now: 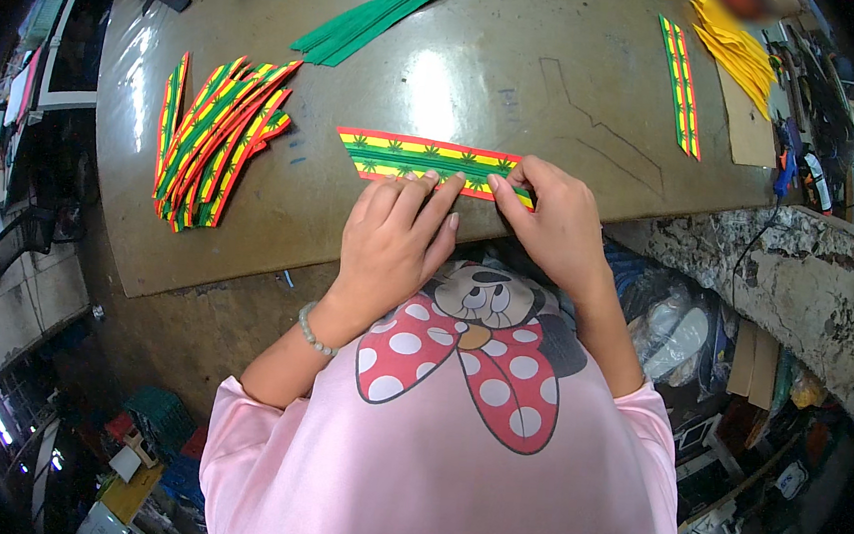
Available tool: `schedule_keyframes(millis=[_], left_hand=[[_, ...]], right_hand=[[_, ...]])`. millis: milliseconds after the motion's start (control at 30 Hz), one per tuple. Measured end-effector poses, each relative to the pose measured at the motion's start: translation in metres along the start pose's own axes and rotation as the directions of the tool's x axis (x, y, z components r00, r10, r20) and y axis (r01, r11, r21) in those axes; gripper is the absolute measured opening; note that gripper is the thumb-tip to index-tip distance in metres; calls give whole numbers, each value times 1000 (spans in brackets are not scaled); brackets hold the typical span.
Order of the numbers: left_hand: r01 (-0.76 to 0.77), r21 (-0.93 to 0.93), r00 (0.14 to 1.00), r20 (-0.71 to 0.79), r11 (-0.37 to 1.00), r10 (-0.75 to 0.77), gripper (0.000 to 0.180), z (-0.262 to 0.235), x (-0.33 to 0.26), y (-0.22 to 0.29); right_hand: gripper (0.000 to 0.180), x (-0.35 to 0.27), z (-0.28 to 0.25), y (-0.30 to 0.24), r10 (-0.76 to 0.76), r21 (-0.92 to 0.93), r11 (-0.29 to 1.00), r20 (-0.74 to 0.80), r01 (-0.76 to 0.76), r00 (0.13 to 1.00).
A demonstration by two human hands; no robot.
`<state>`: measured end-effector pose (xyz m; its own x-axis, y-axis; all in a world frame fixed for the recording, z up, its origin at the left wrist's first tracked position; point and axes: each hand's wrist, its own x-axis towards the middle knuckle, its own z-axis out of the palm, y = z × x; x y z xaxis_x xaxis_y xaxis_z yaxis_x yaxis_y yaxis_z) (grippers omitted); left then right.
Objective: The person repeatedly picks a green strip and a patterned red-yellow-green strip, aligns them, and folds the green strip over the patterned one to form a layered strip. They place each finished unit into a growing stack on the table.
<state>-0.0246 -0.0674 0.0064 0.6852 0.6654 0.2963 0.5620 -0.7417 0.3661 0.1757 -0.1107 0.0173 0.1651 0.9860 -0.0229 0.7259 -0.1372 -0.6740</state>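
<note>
You are in the middle of working one red, yellow and green striped strip with a leaf print [418,155], which lies flat across the near middle of the worn brown worktop [522,84], just in front of you. Your left hand [394,239] rests on its near edge with the fingers laid flat and close together, pressing it down rather than gripping it. Your right hand [551,217] pinches the strip's right end between thumb and fingertips, apparently folding or lining up that edge. I judge the next move calls for a steady left-hand press so the strip cannot slide while the right hand works along the edge. To the left lies a fanned pile of the same striped strips [219,135]; far off sit plain green strips [382,14], and to the far right two more striped strips [680,84] beside a heap of yellow pieces [737,48].
</note>
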Motion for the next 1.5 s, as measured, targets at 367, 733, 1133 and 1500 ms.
schedule_keyframes(millis=[367,733,1133,1500], left_hand=[[-110,36,994,18,993,109,42,8,12,11],[-91,55,996,21,994,90,45,12,3,7],[-93,51,996,21,994,92,44,9,3,7],[-57,-90,998,-3,994,56,37,3,11,6]], right_hand=[[34,1,-11,1,86,-167,983,41,-78,995],[27,-1,-24,20,228,163,956,117,-245,967],[25,7,-39,21,371,-10,928,125,-373,920],[22,-42,9,10,-276,-284,939,-277,196,920]])
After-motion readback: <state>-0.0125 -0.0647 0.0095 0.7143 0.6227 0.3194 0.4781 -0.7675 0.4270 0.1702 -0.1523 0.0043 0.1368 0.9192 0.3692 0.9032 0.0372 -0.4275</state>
